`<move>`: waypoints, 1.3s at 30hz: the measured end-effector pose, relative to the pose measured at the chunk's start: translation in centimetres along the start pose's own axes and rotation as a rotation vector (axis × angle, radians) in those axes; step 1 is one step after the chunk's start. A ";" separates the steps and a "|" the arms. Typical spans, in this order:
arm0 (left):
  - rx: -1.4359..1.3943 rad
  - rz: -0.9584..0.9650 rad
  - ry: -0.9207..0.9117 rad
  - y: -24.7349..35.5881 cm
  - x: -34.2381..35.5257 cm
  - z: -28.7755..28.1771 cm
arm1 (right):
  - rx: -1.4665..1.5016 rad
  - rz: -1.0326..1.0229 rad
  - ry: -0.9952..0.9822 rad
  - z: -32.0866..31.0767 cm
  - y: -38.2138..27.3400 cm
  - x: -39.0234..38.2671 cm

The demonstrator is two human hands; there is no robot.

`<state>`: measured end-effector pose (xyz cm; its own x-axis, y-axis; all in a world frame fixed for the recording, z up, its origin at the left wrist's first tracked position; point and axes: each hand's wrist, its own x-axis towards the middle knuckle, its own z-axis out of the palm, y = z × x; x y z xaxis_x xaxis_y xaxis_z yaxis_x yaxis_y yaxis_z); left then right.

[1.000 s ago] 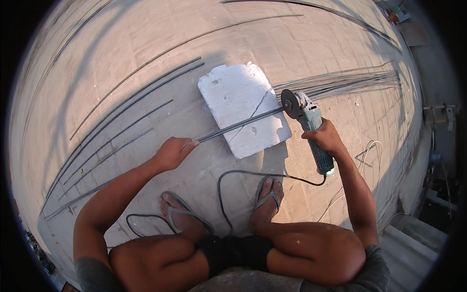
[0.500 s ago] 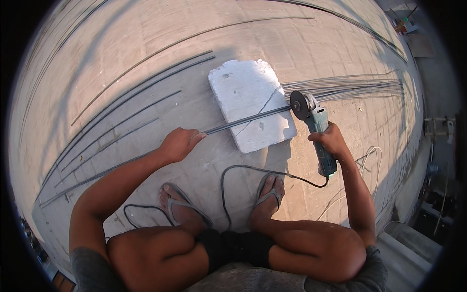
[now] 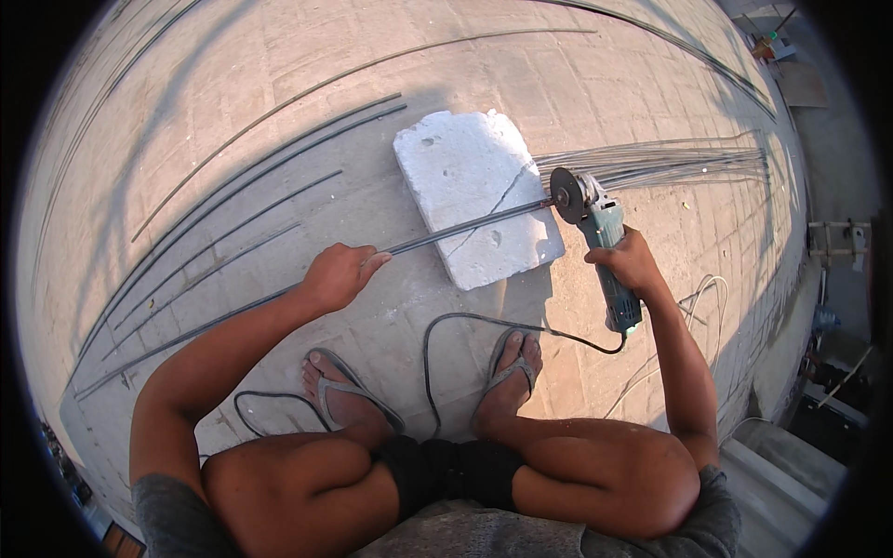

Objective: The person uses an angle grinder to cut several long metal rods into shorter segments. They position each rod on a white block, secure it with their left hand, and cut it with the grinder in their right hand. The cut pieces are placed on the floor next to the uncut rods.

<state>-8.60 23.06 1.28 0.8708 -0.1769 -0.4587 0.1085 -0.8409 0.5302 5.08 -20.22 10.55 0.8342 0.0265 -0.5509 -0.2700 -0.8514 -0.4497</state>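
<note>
My left hand (image 3: 340, 276) is closed around long steel rods (image 3: 456, 229), which lie side by side across a rough white block (image 3: 476, 177). My right hand (image 3: 625, 260) wraps round the body of a green angle grinder (image 3: 609, 232). The grinder's dark cutting disc (image 3: 566, 195) stands upright at the right end of the rods, just past the block's right edge. I cannot tell whether the disc is touching them or spinning. The rods run on to the left beneath my left forearm.
Several loose rods (image 3: 270, 153) lie on the paved floor at the left. A bundle of thin rods (image 3: 670, 163) spreads out right of the block. The grinder's black cord (image 3: 521, 327) loops past my sandalled feet (image 3: 507, 372). A pale cable (image 3: 716, 307) lies at the right.
The whole scene has shifted very slightly up and left in view. My hands, the rods and the grinder keep nearly the same places relative to the block.
</note>
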 end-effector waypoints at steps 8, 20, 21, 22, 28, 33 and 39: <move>-0.026 0.003 0.026 0.0 -0.1 0.2 | 0.010 0.007 0.011 0.2 0.3 0.0; -0.034 0.071 0.088 -0.7 0.0 0.4 | 0.003 -0.015 0.016 0.3 0.8 0.0; -0.026 0.055 0.075 -0.6 0.0 0.5 | 0.000 0.001 0.004 0.3 1.0 0.2; -0.017 0.038 0.066 -0.5 -0.1 0.3 | -0.002 0.014 -0.005 0.2 1.1 0.4; -0.035 0.066 0.096 0.0 0.1 0.5 | -0.065 0.041 -0.008 -0.4 2.3 0.7; -0.030 0.069 0.105 0.2 0.3 0.9 | -0.032 0.061 -0.014 -0.8 2.6 0.2; -0.040 0.068 0.090 0.0 0.2 0.7 | -0.005 0.024 0.019 -0.1 2.4 0.5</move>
<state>-8.77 22.66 0.75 0.9160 -0.1847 -0.3561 0.0653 -0.8072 0.5867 4.93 -22.30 9.27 0.8366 -0.0044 -0.5478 -0.2879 -0.8543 -0.4328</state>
